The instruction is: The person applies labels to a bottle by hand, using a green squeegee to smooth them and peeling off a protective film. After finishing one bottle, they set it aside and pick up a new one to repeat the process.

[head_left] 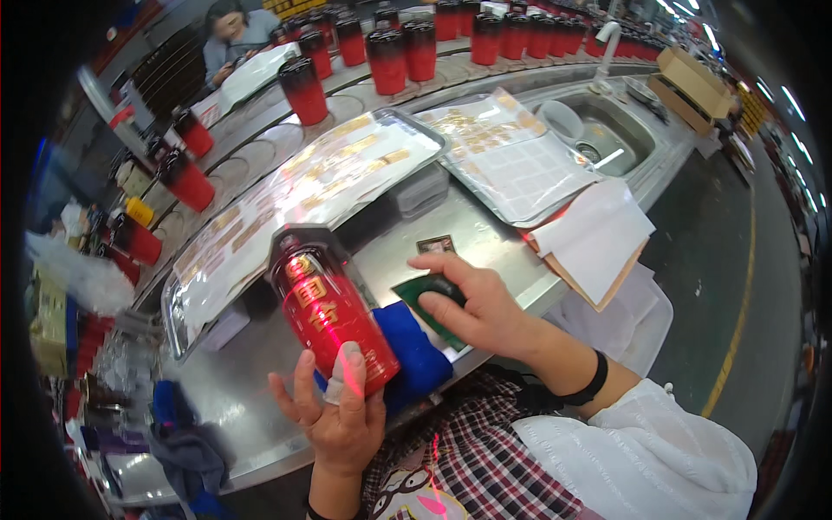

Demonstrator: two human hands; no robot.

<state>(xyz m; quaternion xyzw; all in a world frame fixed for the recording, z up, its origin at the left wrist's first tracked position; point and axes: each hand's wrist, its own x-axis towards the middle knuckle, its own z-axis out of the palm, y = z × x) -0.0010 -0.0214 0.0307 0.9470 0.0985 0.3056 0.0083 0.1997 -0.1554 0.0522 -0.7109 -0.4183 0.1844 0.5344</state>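
Observation:
A red glass bottle, dark at its neck and with gold characters, lies tilted across a dark angular holder and a folded blue cloth. My left hand is at the bottle's base, fingers spread; a finger with a white covering rests against the red side. In my right hand is a green flat scraper with a dark grip, pinched between thumb and fingers, just right of the bottle. A small dark decal piece lies on the metal table beyond that hand.
Two trays carry sheets of gold decals. White paper overhangs the table's right side near a sink. Several red-black bottles line the conveyor behind. Another person sits at the far left.

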